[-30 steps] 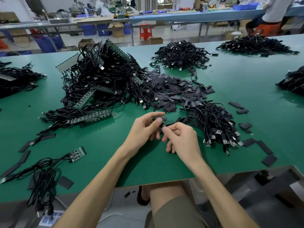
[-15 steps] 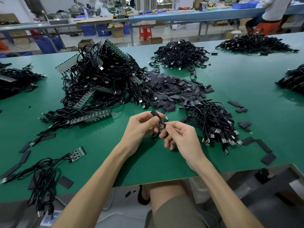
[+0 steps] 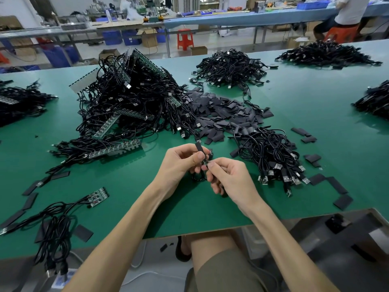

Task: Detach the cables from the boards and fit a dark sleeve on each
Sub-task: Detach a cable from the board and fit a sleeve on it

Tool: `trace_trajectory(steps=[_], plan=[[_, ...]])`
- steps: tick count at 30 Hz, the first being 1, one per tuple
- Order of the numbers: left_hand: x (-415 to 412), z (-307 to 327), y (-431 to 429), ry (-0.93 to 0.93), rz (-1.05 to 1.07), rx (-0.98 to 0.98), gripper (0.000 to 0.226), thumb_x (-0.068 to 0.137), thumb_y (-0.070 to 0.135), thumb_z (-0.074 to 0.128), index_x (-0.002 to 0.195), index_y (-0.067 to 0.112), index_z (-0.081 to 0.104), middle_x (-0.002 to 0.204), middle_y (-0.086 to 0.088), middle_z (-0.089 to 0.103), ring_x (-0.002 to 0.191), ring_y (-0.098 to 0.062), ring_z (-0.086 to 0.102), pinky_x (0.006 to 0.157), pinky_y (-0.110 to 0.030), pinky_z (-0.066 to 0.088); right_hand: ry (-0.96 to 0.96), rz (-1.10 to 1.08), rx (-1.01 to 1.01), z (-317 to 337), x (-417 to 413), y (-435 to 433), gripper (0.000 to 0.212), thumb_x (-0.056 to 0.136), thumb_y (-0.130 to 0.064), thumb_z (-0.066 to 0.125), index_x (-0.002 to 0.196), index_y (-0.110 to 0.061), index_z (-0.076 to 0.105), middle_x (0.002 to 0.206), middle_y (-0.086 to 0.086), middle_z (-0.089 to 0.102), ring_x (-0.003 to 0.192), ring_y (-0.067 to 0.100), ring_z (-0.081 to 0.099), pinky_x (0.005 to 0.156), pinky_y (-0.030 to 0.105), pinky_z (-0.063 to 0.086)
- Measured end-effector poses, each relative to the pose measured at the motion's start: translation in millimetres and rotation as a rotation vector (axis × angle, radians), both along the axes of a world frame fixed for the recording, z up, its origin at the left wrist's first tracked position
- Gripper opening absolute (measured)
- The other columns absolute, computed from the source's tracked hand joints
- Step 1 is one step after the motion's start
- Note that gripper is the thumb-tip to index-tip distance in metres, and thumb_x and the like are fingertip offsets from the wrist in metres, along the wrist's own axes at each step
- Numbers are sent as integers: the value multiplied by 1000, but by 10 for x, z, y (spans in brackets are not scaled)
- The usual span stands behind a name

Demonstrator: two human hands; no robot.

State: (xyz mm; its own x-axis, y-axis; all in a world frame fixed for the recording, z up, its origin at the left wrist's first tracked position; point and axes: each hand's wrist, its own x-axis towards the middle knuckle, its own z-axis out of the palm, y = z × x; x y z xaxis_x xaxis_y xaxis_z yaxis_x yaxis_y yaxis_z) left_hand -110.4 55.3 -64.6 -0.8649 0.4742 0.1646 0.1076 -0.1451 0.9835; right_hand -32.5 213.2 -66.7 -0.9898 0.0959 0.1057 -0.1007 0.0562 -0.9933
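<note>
The left hand (image 3: pixel 179 163) pinches a dark sleeve (image 3: pixel 200 152) between thumb and fingers, holding it upright just above the green desk (image 3: pixel 315 114). The right hand (image 3: pixel 230 178) meets it from the near right, its grip pressed together on the cable end (image 3: pixel 205 163) at the sleeve's lower mouth; the fingers hide most of that end. Part of the cable's loop shows beneath the hands. Just beyond lies a scatter of loose sleeves (image 3: pixel 221 114). To the right sits a bundle of finished cables (image 3: pixel 271 152) with metal plugs; to the far left, a heap of cables tangled with boards (image 3: pixel 130 106). A small board (image 3: pixel 97 196) with its leads rests near left. No writing is legible anywhere.
</note>
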Motion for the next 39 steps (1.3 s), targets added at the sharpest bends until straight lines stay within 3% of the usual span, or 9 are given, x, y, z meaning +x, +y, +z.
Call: trace_trajectory(steps=[8, 11, 13, 17, 23, 32, 39], plan=[[6, 9, -8, 6, 2, -5, 24, 88, 39, 75, 99, 17, 77, 76, -1, 69, 59, -14, 52, 58, -22, 40, -7, -13, 22, 10, 9, -12, 24, 106, -15, 53, 91, -9, 71, 64, -4, 61, 46, 13, 50, 43, 22, 35], [14, 22, 0, -16, 24, 42, 36, 92, 45, 70, 109, 14, 75, 100, -13, 75, 63, -17, 52, 70, -36, 41, -2, -20, 20, 1, 7, -10, 25, 106, -16, 53, 90, -11, 71, 64, -4, 61, 46, 14, 50, 43, 21, 35], [13, 35, -7, -15, 48, 61, 35, 91, 43, 71, 111, 14, 75, 111, -19, 73, 60, -15, 51, 70, -38, 40, -3, -17, 23, -6, 4, -8, 24, 105, -17, 53, 89, -13, 71, 64, -4, 61, 47, 13, 50, 43, 21, 35], [16, 23, -1, 1, 56, 69, 29, 89, 41, 73, 103, 15, 77, 95, -7, 74, 55, -13, 49, 60, -24, 45, -10, 4, 25, -27, -4, -5, 24, 106, -17, 54, 89, -14, 71, 63, -5, 61, 47, 13, 50, 43, 21, 36], [20, 20, 14, 29, 103, 47, 24, 89, 40, 74, 96, 17, 79, 90, -5, 72, 50, -13, 48, 53, -21, 45, -20, 15, 25, -32, -10, -19, 23, 105, -17, 53, 90, -11, 70, 64, -6, 60, 47, 12, 50, 45, 20, 37], [24, 45, 7, -21, 190, 71, 23, 89, 39, 71, 96, 19, 79, 92, -1, 76, 53, -12, 50, 53, -19, 43, 35, -50, -76, -17, -14, -19, 3, 99, -13, 66, 101, -11, 68, 79, 6, 76, 53, 17, 61, 47, 26, 45], [54, 61, 34, -37, 177, 64, 27, 86, 47, 78, 91, 20, 80, 86, 0, 74, 64, -11, 58, 59, -22, 44, 36, -71, -25, -30, -19, -18, 11, 95, -22, 73, 93, -12, 69, 76, 6, 76, 51, 15, 59, 46, 25, 43]])
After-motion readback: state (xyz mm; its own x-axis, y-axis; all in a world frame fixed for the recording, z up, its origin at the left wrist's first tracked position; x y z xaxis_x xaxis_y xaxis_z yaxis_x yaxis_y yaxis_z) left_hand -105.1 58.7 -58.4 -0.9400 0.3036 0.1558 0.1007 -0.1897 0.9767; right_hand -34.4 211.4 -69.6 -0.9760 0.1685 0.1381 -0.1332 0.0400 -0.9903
